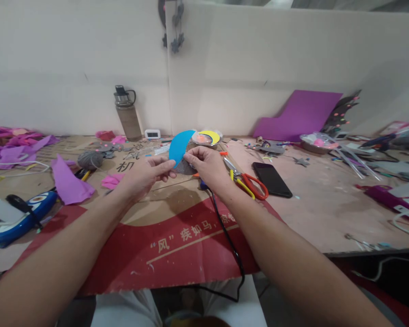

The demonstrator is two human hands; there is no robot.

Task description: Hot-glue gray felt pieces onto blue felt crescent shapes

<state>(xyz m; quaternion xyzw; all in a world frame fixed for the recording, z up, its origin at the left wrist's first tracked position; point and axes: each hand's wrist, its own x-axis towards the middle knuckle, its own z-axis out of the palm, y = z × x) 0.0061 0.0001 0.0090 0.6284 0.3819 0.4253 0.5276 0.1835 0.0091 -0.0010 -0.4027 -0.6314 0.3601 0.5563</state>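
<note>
Between both hands, above the cardboard, is a blue curved piece [180, 146] that looks like paper or foam sheet. A dark grey felt-like piece [185, 167] shows behind and below it. My left hand [158, 167] pinches the lower left edge between thumb and fingers. On the right side, my right hand [205, 162] grips the pieces with thumb and bent fingers, partly hiding them. Beyond the hands lies a yellow crescent [211, 135] on a small bowl [218, 140]. Red-handled scissors [254, 185] and a yellow-handled tool [240, 184] rest near my right wrist.
Right of the scissors lies a black phone [271, 179]. A water bottle [127, 116] stands at the wall, with grey yarn [90, 160] nearer. A blue power strip [23, 215] is at left. A black cable [226, 227] crosses the red-printed cardboard [132, 259]. Purple sheet [296, 118] leans behind.
</note>
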